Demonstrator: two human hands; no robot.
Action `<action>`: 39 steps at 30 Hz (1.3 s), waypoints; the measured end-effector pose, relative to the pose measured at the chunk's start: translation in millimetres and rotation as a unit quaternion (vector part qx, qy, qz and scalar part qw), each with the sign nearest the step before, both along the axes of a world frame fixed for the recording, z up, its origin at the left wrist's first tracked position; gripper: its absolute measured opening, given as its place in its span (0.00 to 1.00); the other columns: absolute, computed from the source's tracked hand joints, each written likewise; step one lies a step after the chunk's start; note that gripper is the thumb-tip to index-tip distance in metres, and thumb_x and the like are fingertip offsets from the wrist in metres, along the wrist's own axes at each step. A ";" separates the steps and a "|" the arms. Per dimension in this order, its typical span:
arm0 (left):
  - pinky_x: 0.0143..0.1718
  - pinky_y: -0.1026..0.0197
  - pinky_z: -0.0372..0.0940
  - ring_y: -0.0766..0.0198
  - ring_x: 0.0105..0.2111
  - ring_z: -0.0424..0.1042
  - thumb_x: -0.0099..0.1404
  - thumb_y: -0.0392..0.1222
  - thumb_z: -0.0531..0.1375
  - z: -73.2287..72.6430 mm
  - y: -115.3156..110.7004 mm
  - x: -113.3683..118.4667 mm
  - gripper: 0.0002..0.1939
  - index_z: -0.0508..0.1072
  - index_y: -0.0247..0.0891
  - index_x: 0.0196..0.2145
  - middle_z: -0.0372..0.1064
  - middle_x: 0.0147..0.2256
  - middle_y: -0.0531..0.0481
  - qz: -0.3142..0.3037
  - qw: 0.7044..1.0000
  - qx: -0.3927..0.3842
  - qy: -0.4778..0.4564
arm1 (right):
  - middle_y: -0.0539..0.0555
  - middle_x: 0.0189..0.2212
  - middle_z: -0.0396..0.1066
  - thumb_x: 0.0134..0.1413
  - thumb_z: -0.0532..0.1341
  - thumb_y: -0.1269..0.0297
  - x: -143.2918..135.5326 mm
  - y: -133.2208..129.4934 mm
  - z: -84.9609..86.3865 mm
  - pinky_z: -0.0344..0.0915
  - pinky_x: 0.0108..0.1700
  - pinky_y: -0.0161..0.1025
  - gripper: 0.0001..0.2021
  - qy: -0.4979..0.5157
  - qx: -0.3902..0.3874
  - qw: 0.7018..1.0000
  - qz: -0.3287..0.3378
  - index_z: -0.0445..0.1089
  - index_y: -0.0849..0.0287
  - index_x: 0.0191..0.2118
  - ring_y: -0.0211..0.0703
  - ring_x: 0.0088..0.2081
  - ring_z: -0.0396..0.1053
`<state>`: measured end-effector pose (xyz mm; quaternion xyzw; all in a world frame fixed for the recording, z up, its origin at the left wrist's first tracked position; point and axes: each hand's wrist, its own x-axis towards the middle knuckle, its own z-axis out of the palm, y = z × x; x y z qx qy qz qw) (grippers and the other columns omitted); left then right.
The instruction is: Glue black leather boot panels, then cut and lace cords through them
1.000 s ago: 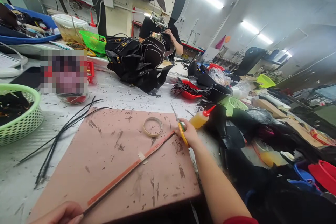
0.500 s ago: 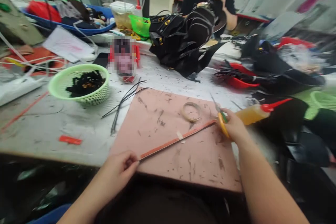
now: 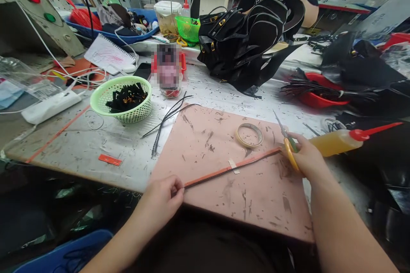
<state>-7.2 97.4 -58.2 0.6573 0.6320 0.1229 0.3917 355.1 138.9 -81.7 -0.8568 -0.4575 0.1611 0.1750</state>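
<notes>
Orange strip (image 3: 209, 174) slants across the pink mat (image 3: 272, 200) on my feed; I see the left hand (image 3: 162, 195) pinching its near end, thumb against finger, and the right hand (image 3: 306, 158) curled around yellow-handled scissors (image 3: 290, 155) beside its far end; whether those fingers touch it, I can't tell.

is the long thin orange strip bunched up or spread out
Spread out: the orange strip runs nearly straight from left hand toward right hand.

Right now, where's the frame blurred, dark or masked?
Head view: red bowl with thin black cords across it, smeared; long narrow orange strip, fairly crisp; area below the grey-white worktable, dark; pixelation masks most of a clear container with red contents.
</notes>
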 end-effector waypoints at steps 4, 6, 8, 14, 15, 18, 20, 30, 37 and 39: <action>0.21 0.66 0.53 0.67 0.17 0.58 0.47 0.35 0.53 1.3 -4.5 2.1 0.05 0.65 0.40 0.17 0.59 0.14 0.58 0.002 0.999 0.028 0.018 | 0.59 0.31 0.72 0.34 0.61 0.63 0.1 0.0 5.8 0.63 0.31 0.40 0.27 -0.006 -0.002 1.000 0.011 0.67 0.57 0.48 0.52 0.33 0.70; 0.21 0.66 0.54 0.67 0.17 0.58 0.45 0.35 0.55 0.6 -3.2 0.0 0.04 0.65 0.40 0.16 0.58 0.14 0.58 0.031 0.998 0.028 -0.037 | 0.58 0.30 0.72 0.34 0.61 0.64 0.0 6.6 15.4 0.63 0.31 0.40 0.26 -0.017 0.013 0.999 0.041 0.68 0.57 0.47 0.52 0.33 0.69; 0.19 0.66 0.54 0.68 0.16 0.58 0.43 0.38 0.58 0.0 2.4 -2.1 0.03 0.66 0.39 0.16 0.59 0.14 0.58 0.109 0.983 0.005 -0.145 | 0.56 0.30 0.72 0.36 0.61 0.65 -3.3 21.3 30.8 0.63 0.33 0.40 0.25 -0.034 0.042 0.996 0.070 0.67 0.56 0.47 0.51 0.34 0.69; 0.15 0.70 0.52 0.73 0.13 0.56 0.38 0.39 0.61 5.6 27.2 8.0 0.07 0.65 0.37 0.16 0.59 0.11 0.59 0.358 0.846 -0.036 -0.392 | 0.58 0.34 0.71 0.44 0.59 0.58 -26.8 90.3 69.9 0.62 0.35 0.42 0.28 -0.124 0.101 0.983 0.086 0.57 0.57 0.54 0.52 0.36 0.69; 0.14 0.70 0.51 0.73 0.12 0.56 0.37 0.39 0.61 6.5 29.2 10.7 0.07 0.65 0.36 0.15 0.59 0.11 0.59 0.369 0.838 -0.040 -0.399 | 0.60 0.35 0.71 0.44 0.59 0.56 -28.7 97.4 69.6 0.62 0.35 0.43 0.29 -0.145 0.068 0.984 0.085 0.57 0.59 0.54 0.54 0.37 0.69; 0.15 0.71 0.52 0.73 0.13 0.57 0.36 0.39 0.62 6.4 30.4 15.4 0.08 0.66 0.36 0.16 0.60 0.11 0.58 0.376 0.835 -0.058 -0.398 | 0.62 0.35 0.71 0.42 0.60 0.58 -25.9 102.4 56.5 0.61 0.34 0.43 0.26 -0.171 -0.024 0.981 0.093 0.63 0.60 0.49 0.55 0.37 0.69; 0.15 0.70 0.54 0.73 0.13 0.57 0.36 0.40 0.62 5.1 29.6 16.8 0.08 0.66 0.36 0.16 0.60 0.11 0.58 0.374 0.835 -0.066 -0.398 | 0.61 0.35 0.72 0.38 0.62 0.61 -20.2 94.4 44.7 0.61 0.33 0.41 0.23 -0.159 -0.042 0.981 0.100 0.67 0.58 0.46 0.53 0.36 0.69; 0.23 0.67 0.60 0.69 0.19 0.63 0.44 0.41 0.62 6.9 26.6 41.8 0.08 0.66 0.37 0.19 0.64 0.16 0.56 0.290 0.835 -0.076 -0.461 | 0.54 0.28 0.66 0.35 0.59 0.68 -84.3 34.7 27.1 0.58 0.36 0.39 0.02 0.006 0.098 0.968 0.231 0.64 0.57 0.21 0.46 0.34 0.64; 0.42 0.56 0.63 0.53 0.41 0.71 0.46 0.42 0.64 13.4 18.8 51.0 0.10 0.66 0.37 0.19 0.72 0.43 0.41 0.240 0.837 -0.090 -0.484 | 0.46 0.20 0.54 0.42 0.50 0.66 -149.7 -7.5 18.7 0.58 0.27 0.36 0.03 0.353 0.278 0.873 0.190 0.52 0.55 0.25 0.37 0.23 0.56; 0.49 0.54 0.58 0.50 0.48 0.67 0.46 0.41 0.64 15.1 14.0 54.1 0.10 0.66 0.37 0.17 0.66 0.51 0.41 0.222 0.836 -0.085 -0.495 | 0.46 0.21 0.56 0.42 0.53 0.64 -165.4 -22.6 21.0 0.59 0.28 0.36 0.04 0.508 0.343 0.777 0.141 0.55 0.55 0.26 0.37 0.24 0.57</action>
